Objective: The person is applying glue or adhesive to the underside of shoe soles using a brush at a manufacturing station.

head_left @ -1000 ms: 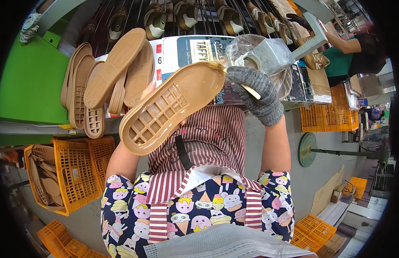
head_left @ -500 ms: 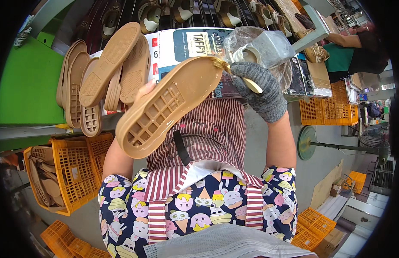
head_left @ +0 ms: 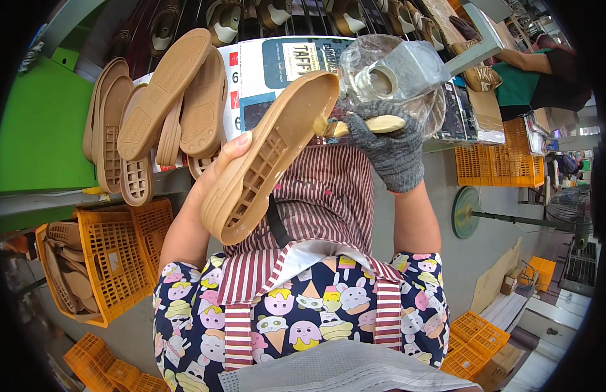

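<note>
My bare left hand [head_left: 232, 151] grips a tan shoe sole [head_left: 287, 124] by its left edge. The sole is tilted, with its hollow inner side and heel grid facing right; wet-looking shine shows along the edge. In a grey knit glove, my right hand [head_left: 389, 147] is closed round the pale handle of a brush [head_left: 368, 125]. The brush's bristles touch the sole's right rim near the forefoot. Just beyond the glove, an open-mouthed grey container [head_left: 414, 70] lies tipped in clear plastic wrap.
Several tan soles [head_left: 169, 91] are stacked at the left of the printed work surface [head_left: 251, 59]. Shoes [head_left: 224, 21] stand on a dark rack at the back. An orange crate [head_left: 117, 261] holds more soles at lower left. Another person [head_left: 528, 78] is at far right.
My left hand has turned the sole more edge-on and shifted it slightly right. The brush has moved from the toe tip down along the right rim, its handle now nearly level.
</note>
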Motion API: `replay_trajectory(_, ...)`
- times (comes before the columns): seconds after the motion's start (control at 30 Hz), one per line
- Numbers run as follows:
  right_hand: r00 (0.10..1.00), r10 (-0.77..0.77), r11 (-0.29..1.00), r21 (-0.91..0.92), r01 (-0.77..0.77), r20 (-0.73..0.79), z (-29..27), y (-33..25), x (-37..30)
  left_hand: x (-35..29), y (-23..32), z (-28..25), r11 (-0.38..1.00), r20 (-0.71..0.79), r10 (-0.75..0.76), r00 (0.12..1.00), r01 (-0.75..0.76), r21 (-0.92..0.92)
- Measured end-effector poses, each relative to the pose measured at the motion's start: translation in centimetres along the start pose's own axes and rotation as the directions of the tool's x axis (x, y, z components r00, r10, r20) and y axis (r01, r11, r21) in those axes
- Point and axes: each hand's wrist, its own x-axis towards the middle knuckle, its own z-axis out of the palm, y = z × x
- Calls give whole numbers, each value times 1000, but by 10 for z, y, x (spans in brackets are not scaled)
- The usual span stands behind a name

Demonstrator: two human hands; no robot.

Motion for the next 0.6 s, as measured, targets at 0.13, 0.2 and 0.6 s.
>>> replay_trajectory(0.13,977,-136,989,35,143,-162,-1,11,0,7,-6,-12,999,191,29,981,-25,-20)
replay_trajectory(0.2,947,14,983,178,46,-321,-2,8,3,12,-11,-9,989,257,120,959,-94,-110)
replay_trajectory(0.6,924,-193,981,-94,172,-329,60,9,-2,11,-29,-8,961,-39,19,999,-29,-274)
